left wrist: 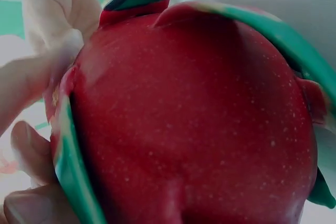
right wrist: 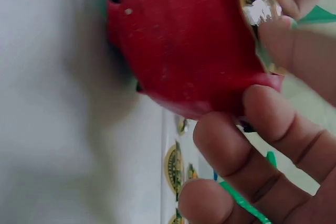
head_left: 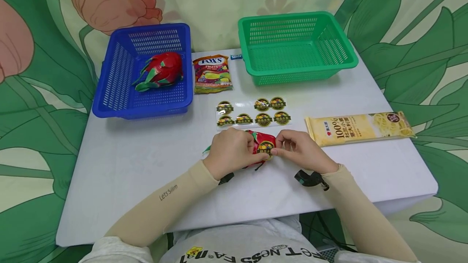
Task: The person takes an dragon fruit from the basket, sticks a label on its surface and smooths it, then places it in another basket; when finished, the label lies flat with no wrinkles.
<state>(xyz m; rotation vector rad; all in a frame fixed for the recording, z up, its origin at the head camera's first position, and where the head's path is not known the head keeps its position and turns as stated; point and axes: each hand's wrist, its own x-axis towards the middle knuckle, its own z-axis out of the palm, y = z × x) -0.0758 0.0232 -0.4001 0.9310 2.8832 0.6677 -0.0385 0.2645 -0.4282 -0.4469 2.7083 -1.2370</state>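
On the table in front of me lies a red dragon fruit [head_left: 264, 136] with green-tipped scales. A round black-and-gold sticker [head_left: 265, 147] is on its side facing me. My left hand [head_left: 230, 151] grips the fruit from the left, its thumb on the sticker. From the right, my right hand [head_left: 305, 149] holds the fruit's end with curled fingers, its thumb at the sticker's edge. The right wrist view shows the sticker [right wrist: 258, 11] partly standing off the red skin. Just behind the fruit is a sheet of similar stickers [head_left: 243, 106].
A blue basket [head_left: 146, 113] at back left contains another dragon fruit [head_left: 168, 66]. At back right stands a green basket [head_left: 292, 76]. Between them lie a FOX'S candy bag [head_left: 213, 74] and a small blue-white packet [head_left: 236, 57]. A yellow pasta package [head_left: 360, 128] lies at right.
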